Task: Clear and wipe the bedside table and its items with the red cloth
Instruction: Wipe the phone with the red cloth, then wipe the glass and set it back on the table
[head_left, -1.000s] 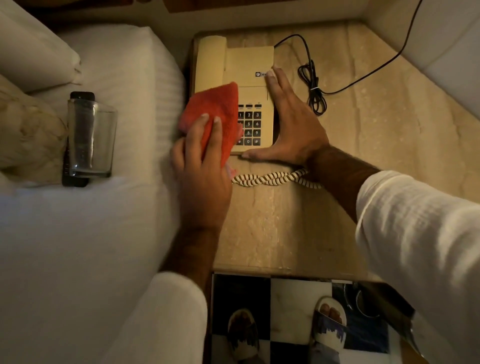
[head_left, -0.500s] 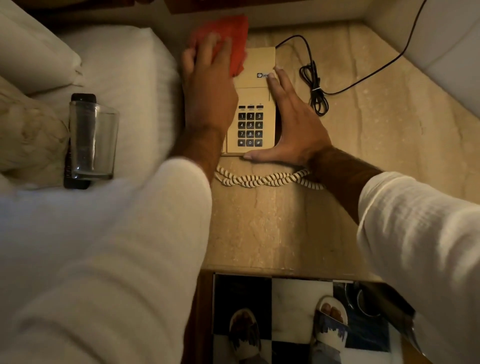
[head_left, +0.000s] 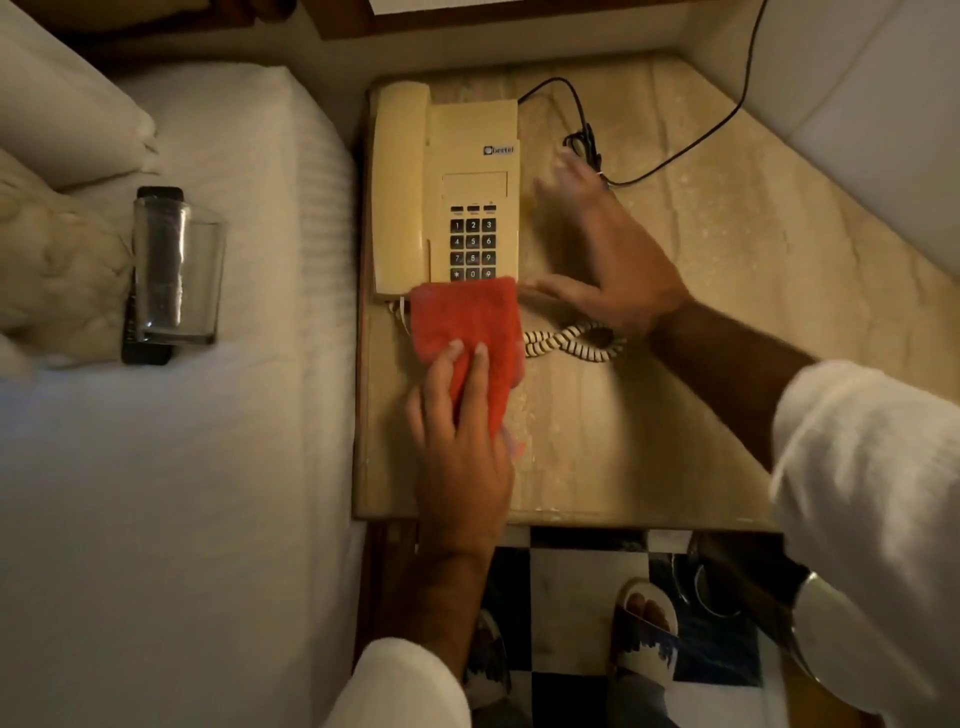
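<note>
We are pressing the cloth (head_left: 467, 327) flat at the phone's (head_left: 447, 192) near edge with our left hand (head_left: 462, 457). Our right hand (head_left: 608, 260) is looking spread, maybe, but blurry.

Cream push-button telephone (head_left: 447, 192) at back left of beige marble bedside table (head_left: 701, 322). Folded red cloth (head_left: 467, 332) over its near edge. Clear drinking glass (head_left: 179, 270) on black remote control (head_left: 150, 343), left, on white-sheeted bed (head_left: 171, 493).
</note>
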